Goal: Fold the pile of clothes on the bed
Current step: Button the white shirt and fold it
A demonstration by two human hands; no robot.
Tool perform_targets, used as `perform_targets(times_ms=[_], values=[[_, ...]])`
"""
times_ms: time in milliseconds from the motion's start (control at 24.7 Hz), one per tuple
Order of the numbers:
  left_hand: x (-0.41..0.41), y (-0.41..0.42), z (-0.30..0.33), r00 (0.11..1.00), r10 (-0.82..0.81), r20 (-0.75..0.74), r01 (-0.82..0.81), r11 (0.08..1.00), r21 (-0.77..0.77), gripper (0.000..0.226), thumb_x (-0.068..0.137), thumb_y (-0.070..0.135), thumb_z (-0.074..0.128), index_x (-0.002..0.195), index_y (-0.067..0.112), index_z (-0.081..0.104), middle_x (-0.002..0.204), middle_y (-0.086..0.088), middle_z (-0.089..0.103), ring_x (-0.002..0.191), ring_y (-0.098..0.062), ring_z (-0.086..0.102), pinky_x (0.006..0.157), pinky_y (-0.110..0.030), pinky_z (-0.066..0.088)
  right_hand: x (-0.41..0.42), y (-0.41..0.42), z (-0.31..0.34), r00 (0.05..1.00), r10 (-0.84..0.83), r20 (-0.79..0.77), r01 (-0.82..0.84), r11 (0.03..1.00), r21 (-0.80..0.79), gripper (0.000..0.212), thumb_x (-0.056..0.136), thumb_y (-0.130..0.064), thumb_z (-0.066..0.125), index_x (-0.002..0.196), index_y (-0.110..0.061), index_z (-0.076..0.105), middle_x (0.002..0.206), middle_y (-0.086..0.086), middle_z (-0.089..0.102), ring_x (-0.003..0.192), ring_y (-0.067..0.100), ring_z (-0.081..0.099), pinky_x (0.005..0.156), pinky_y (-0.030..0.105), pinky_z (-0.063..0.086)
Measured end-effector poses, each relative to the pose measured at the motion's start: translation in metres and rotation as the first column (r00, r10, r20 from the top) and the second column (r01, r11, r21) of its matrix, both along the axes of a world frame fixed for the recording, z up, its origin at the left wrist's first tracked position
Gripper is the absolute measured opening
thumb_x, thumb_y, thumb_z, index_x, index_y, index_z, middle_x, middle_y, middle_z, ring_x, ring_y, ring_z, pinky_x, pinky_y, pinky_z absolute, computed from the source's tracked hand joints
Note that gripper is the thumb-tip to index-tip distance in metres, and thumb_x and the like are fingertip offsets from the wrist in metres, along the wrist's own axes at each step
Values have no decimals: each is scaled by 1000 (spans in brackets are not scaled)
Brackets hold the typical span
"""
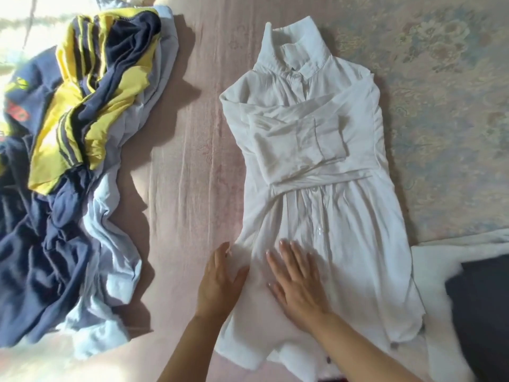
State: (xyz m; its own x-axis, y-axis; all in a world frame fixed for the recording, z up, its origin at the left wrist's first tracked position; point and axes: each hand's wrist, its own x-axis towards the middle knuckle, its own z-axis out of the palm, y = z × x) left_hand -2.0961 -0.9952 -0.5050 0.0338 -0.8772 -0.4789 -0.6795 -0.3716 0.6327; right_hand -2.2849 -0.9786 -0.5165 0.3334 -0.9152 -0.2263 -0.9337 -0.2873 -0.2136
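A white collared shirt [316, 166] lies face up on a bed [190, 150] covered in a pale pink sheet, filling the centre and right of the frame, its collar toward the top and its hem toward the bottom. Both sleeves are folded across the chest, one cuff lying on top of the other. At lower centre, the right hand [298, 282] rests flat on the lower front of the shirt, fingers straight and spread, its grip released. Just to its left, the left hand [220, 282] lies at the shirt's left edge with fingers straight and together, thumb against the fabric, grip also released. Both bare forearms reach in from the bottom edge. On the left side of the frame sits a rumpled pile of clothes [68, 161], well apart from the shirt: navy and yellow striped garments on top of pale blue fabric. At lower right, a fluffy white blanket [435, 271] touches the shirt's hem, with a dark cushion [482, 312] beside it.
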Motion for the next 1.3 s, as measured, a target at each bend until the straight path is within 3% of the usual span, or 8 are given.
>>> perform_targets(times_ms=[162, 405, 486, 608, 729, 1013, 1135, 1297], values=[[14, 51, 2, 994, -6, 107, -14, 982, 186, 49, 88, 21, 61, 129, 12, 36, 112, -12, 63, 98, -38, 61, 66, -33, 41, 12, 73, 5, 993, -47, -104, 62, 988, 141, 55, 89, -40, 36, 138, -20, 49, 147, 12, 41, 135, 33, 38, 102, 53, 29], [5, 99, 31, 953, -271, 132, 284, 954, -94, 58, 61, -20, 66, 117, -4, 60, 94, -16, 66, 54, -31, 62, 39, -27, 40, 40, 129, 15, 952, -283, 117, 239, 926, 293, 53, 94, -14, 36, 147, -22, 33, 155, 2, 24, 144, 21, 20, 118, 30, 13], [-12, 106, 32, 880, -466, 91, 475, 864, -169, 65, 55, -18, 74, 118, -9, 59, 94, -19, 67, 60, -25, 66, 48, -23, 49, 45, 118, 27, 542, -761, 357, 500, 633, 591, 32, 98, -14, 42, 126, -22, 56, 133, -9, 53, 132, 16, 42, 104, 6, 26], [-31, 100, 27, 849, -516, -113, 527, 843, 109, 69, 90, 1, 49, 149, 3, 14, 139, -18, 45, 117, -27, 53, 94, -29, 44, 36, 88, 38, 38, -960, 276, 553, 251, 795, 19, 96, -32, 51, 84, -25, 65, 88, -8, 69, 92, 15, 65, 77, 21, 48], [-34, 99, 20, 740, -639, -210, 667, 660, 346, 71, 98, 21, 41, 151, 19, -6, 133, -16, 50, 115, -29, 52, 94, -35, 42, 29, 66, 35, 293, -936, 194, 511, 325, 796, 23, 91, -32, 58, 76, -15, 57, 77, 0, 62, 76, 16, 60, 68, 26, 44], [6, 96, 28, 460, -884, -87, 843, 405, 354, 44, 99, 35, 38, 142, 23, 37, 132, -6, 53, 121, -27, 49, 98, -35, 41, 31, 51, 21, 676, -732, -83, 721, 634, 280, 16, 95, -18, 49, 98, -5, 57, 99, 11, 61, 94, 29, 59, 70, 32, 43], [9, 60, 36, 511, -850, 129, 832, 526, 175, 34, 99, 39, 38, 118, 21, 60, 116, -1, 62, 109, -21, 57, 88, -29, 43, 40, 66, 17, 937, -334, -102, 319, 937, -140, 30, 76, -8, 60, 104, -9, 68, 105, 12, 67, 93, 32, 66, 69, 37, 55], [-13, -34, 32, 764, -577, 289, 644, 714, -275, 42, 100, 30, 41, 136, 8, 48, 136, -12, 50, 127, -27, 46, 104, -35, 35, 38, 69, 16, 999, 5, 54, -5, 1000, 11, 68, 46, -13, 85, 112, -20, 70, 124, -1, 64, 114, 18, 61, 86, 35, 54]])
